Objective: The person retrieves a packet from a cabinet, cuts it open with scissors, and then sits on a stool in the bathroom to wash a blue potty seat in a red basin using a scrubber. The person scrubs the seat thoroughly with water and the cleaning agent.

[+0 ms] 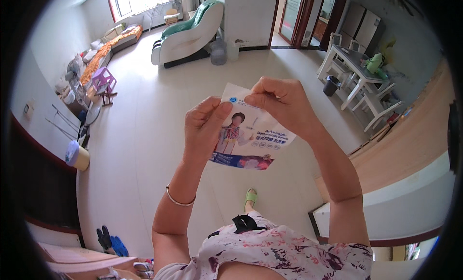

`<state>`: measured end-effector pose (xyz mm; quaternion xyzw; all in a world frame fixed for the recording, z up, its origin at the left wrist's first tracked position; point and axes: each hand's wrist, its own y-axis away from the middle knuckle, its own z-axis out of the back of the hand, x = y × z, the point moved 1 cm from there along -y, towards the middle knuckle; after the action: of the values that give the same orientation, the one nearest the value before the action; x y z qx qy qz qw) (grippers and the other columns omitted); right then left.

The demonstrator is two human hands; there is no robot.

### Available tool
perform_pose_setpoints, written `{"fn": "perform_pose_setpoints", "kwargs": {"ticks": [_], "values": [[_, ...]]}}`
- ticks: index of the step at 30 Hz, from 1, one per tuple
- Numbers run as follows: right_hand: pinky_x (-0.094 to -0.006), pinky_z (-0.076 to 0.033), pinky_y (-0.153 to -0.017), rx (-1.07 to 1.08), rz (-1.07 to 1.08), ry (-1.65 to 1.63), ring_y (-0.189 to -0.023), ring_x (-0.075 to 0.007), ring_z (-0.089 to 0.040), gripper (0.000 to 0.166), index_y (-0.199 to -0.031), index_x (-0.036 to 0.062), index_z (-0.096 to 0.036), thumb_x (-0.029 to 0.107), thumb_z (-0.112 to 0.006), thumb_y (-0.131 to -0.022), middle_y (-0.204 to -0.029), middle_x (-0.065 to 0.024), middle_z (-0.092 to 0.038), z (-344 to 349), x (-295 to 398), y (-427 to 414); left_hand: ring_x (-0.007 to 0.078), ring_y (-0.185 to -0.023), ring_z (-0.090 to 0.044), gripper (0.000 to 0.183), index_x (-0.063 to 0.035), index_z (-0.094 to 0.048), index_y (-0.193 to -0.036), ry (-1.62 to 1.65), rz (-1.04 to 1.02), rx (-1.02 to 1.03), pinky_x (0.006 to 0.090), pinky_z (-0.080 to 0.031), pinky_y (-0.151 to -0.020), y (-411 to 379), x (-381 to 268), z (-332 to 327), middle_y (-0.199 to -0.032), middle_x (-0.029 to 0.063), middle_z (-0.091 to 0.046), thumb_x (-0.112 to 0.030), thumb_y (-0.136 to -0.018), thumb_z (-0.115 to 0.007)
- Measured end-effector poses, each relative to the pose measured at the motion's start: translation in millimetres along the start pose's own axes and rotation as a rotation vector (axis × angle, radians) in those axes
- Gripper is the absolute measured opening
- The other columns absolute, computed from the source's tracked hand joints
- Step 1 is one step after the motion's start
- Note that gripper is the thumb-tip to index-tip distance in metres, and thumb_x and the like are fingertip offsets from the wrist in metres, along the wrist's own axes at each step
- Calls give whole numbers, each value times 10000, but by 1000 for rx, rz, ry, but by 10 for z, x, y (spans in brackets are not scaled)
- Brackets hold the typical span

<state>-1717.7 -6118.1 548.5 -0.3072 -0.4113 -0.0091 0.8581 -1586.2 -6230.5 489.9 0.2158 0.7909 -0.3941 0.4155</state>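
Note:
A white printed packet [249, 124] is held up in front of me at chest height. It bears blue writing, a picture of a person, and a blue and red band along its lower edge. My left hand [203, 124] pinches its upper left side between thumb and fingers. At the top edge, the thumb and bent fingers of my right hand [285, 102] grip it too. The two hands are a short way apart, with a strip of the packet's top showing between them. Whether the packet is sealed I cannot tell.
Below lies a pale tiled floor [162, 142]. A massage chair [188, 37] stands at the back, with a sofa [112, 45] and purple stool [104, 76] to the left. A dining table [356, 63], white chairs and a black bin [331, 85] are at right. A lidded bucket [81, 158] stands left.

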Motion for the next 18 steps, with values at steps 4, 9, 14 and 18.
{"fn": "perform_pose_setpoints", "kwargs": {"ticks": [4,9,14,18], "values": [[-234,-398,-545,64,-125,83,-614,-52,-456,137,-751,-11,-575,91,-661,-779,-653,-11,-515,442,-511,-373,20,-618,-501,167,21,-600,-796,34,-19,-76,163,-410,-510,-678,319,-38,-720,6,-600,-104,-894,-547],[-256,-404,-542,264,233,131,-597,-100,-500,119,-730,-1,-579,80,-657,-768,-649,-47,-533,725,-1127,-857,41,-665,-515,183,23,-610,-790,-200,-49,-79,192,-432,-601,-1590,760,-85,-775,39,-633,-115,-893,-549],[-260,-390,-520,97,167,195,-568,-129,-477,143,-710,-6,-580,92,-661,-776,-643,-59,-528,888,-1817,-1467,78,-719,-529,207,17,-639,-822,-166,25,-127,219,-415,-683,-2225,1237,128,-817,67,-647,-149,-894,-538],[-250,-380,-519,-68,-20,318,-566,-104,-459,175,-706,-22,-567,102,-650,-797,-609,-50,-507,994,-2424,-2105,22,-639,-487,194,12,-634,-797,-136,24,-87,170,-403,-576,-2901,1554,266,-731,1,-610,-140,-891,-558]]}}
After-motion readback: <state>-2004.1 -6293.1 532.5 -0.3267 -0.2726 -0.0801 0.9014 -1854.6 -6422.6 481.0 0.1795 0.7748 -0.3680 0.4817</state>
